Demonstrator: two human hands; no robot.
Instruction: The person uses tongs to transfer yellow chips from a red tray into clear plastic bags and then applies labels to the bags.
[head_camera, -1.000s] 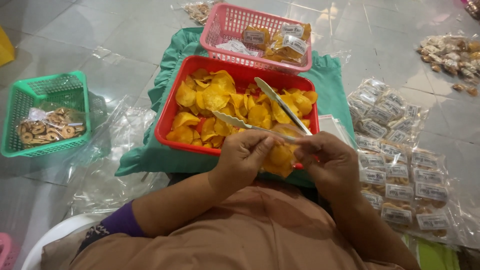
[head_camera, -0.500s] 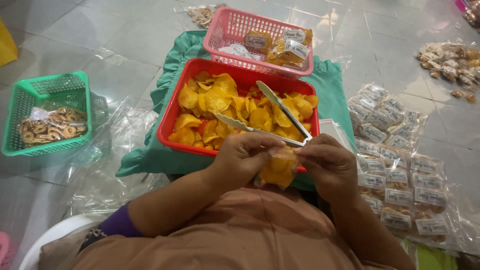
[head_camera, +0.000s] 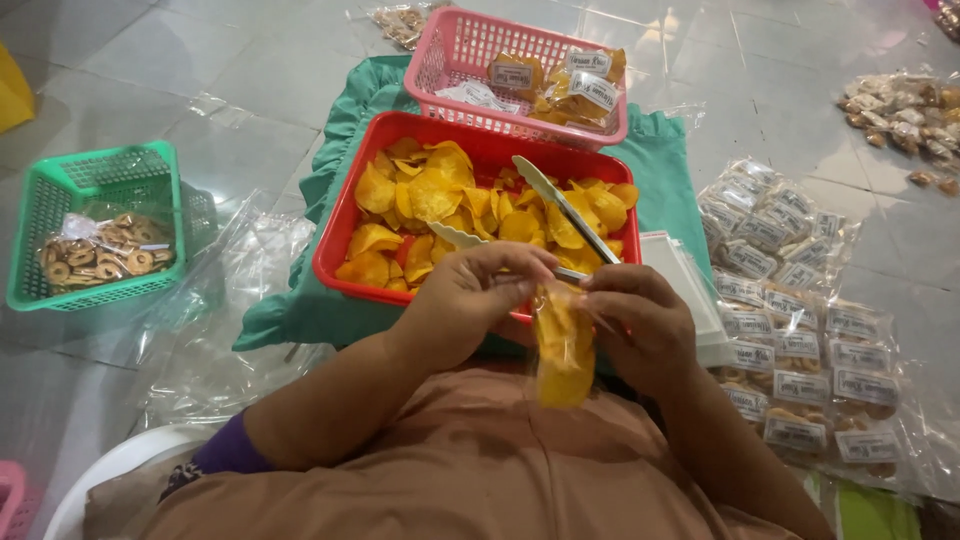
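My left hand (head_camera: 470, 300) and my right hand (head_camera: 640, 325) pinch the top of a small clear bag of yellow chips (head_camera: 563, 345), which hangs between them over my lap. Just beyond the hands sits a red tray (head_camera: 335, 240) heaped with loose yellow chips (head_camera: 440, 195). Metal tongs (head_camera: 560, 205) lie across the chips, handles toward my hands. The tray rests on a green cloth (head_camera: 345, 150).
A pink basket (head_camera: 440, 60) with labelled chip packs stands behind the red tray. A green basket (head_camera: 60, 200) of ring snacks sits at left. Several sealed labelled packs (head_camera: 800, 300) lie on the floor at right; clear plastic sheets (head_camera: 220, 300) at left.
The bag of chips now hangs lower and in plainer sight between my hands. Both hands stay at its top edge; the view has shifted slightly.
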